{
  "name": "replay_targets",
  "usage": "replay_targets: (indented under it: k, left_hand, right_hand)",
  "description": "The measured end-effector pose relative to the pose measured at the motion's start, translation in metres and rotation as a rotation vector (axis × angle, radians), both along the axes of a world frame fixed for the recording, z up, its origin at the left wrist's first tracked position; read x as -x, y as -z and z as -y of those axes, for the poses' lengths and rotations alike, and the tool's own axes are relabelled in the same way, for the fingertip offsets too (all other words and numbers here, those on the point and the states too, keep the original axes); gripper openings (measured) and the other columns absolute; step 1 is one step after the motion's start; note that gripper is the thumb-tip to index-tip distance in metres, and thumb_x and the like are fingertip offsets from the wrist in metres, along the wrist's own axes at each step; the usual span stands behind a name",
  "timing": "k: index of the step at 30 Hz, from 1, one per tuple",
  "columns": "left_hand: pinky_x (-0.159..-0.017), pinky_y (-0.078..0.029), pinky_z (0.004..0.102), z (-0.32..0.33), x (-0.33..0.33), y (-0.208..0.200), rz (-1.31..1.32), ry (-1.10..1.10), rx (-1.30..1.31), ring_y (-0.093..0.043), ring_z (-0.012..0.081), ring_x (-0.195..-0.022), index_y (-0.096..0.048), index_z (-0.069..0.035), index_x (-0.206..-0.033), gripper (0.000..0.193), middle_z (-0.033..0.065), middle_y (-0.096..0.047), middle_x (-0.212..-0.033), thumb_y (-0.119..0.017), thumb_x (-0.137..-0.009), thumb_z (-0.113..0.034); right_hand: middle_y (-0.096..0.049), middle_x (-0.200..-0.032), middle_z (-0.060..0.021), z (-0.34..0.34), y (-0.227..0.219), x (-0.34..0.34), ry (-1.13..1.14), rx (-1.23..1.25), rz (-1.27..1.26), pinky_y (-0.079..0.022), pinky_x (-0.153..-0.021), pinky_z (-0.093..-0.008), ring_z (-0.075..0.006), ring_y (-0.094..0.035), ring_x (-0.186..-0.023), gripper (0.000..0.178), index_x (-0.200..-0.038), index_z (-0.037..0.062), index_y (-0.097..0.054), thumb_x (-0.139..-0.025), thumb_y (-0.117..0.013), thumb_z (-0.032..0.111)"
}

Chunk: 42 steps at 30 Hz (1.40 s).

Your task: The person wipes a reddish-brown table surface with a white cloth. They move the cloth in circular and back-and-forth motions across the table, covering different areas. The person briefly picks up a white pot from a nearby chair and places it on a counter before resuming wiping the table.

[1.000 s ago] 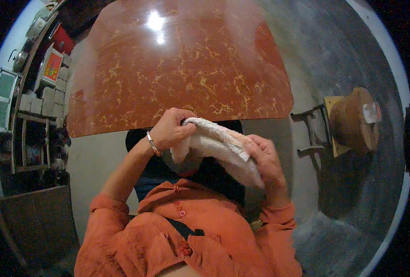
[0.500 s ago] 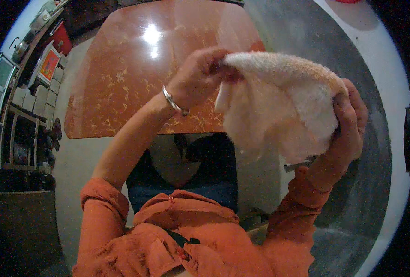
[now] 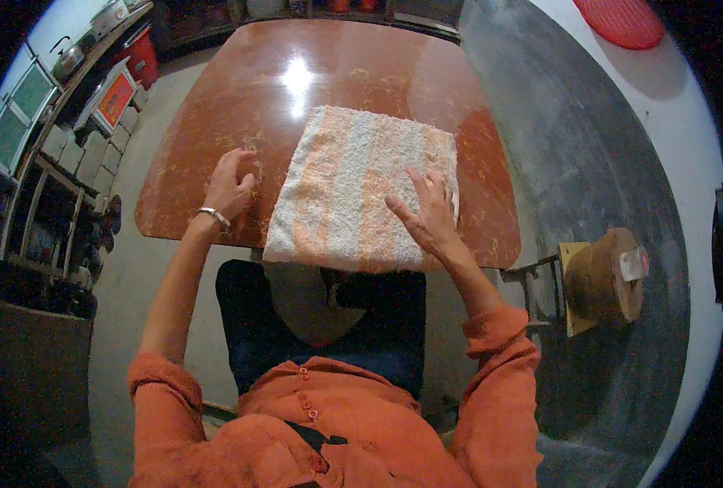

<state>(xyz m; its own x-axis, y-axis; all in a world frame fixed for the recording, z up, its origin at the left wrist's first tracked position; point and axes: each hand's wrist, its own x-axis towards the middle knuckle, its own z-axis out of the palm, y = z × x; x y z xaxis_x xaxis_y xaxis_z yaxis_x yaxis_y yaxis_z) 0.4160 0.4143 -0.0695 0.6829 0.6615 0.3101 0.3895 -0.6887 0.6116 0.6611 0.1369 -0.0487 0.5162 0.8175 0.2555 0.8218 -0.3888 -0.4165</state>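
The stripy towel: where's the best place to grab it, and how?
Probably pinch the towel by its near edge, left hand and right hand toward the corners, coming from the person's side. It lies flat on the table, but that edge seems to poke past the tabletop, so it could be pinched from above and below.

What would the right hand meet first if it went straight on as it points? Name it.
Most likely the towel: the right hand points forward and left over it, though whether they touch is unclear.
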Motion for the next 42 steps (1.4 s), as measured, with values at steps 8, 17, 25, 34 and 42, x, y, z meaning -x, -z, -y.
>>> replay_targets:
  k: [8,17,25,34,42]
  left_hand:
    - [-0.106,-0.029,0.0436,-0.065,0.072,0.038,-0.121,-0.207,-0.195,-0.039,0.0348,-0.125,-0.053,-0.006,-0.118,0.04,0.0191,-0.049,-0.126,-0.064,-0.084,-0.025]
    - [-0.11,-0.011,0.0558,-0.1,0.091,0.035,-0.58,-0.568,-0.145,-0.015,0.0362,-0.139,-0.029,-0.023,-0.144,0.069,0.0164,-0.021,-0.15,-0.042,-0.088,-0.062]
    - [-0.11,-0.007,0.0572,-0.083,0.082,0.027,-0.644,-0.631,-0.165,-0.012,0.0357,-0.14,-0.026,-0.028,-0.145,0.065,0.0158,-0.019,-0.151,-0.035,-0.09,-0.062]
    - [-0.111,-0.007,0.0546,-0.091,0.092,0.026,-0.601,-0.638,-0.175,-0.011,0.033,-0.141,-0.029,-0.028,-0.144,0.063,0.0131,-0.02,-0.152,-0.037,-0.09,-0.061]
    - [-0.111,-0.007,0.0545,-0.091,0.088,0.029,-0.597,-0.638,-0.191,-0.013,0.0335,-0.141,-0.03,-0.028,-0.144,0.063,0.0134,-0.02,-0.152,-0.038,-0.09,-0.059]
  right_hand:
    - [-0.033,-0.136,-0.0232,-0.077,0.028,0.054,-0.051,0.046,0.163,-0.018,-0.104,-0.0557,-0.0401,-0.028,-0.126,0.077,-0.137,0.022,-0.043,-0.077,-0.051,0.069]
    - [-0.055,-0.11,-0.0175,-0.047,0.04,-0.001,-0.302,-0.086,-0.002,-0.039,-0.093,-0.0428,-0.0343,-0.05,-0.107,0.034,-0.107,0.006,-0.058,-0.073,-0.061,0.004]
    - [-0.056,-0.11,-0.0153,-0.071,0.046,-0.163,-0.015,-0.342,0.14,-0.041,-0.093,-0.04,-0.033,-0.051,-0.106,0.042,-0.121,0.0071,-0.058,-0.08,-0.059,0.016]
    - [-0.052,-0.124,-0.0185,-0.161,0.027,-0.025,-0.583,-0.314,-0.327,-0.038,-0.1,-0.0392,-0.0346,-0.049,-0.117,0.043,-0.112,0.0082,-0.063,-0.075,-0.047,-0.006]
    - [-0.06,-0.111,-0.0148,-0.031,0.038,-0.087,-0.487,-0.279,-0.066,-0.042,-0.095,-0.0371,-0.0307,-0.054,-0.11,0.028,-0.108,0.0084,-0.064,-0.082,-0.064,0.018]
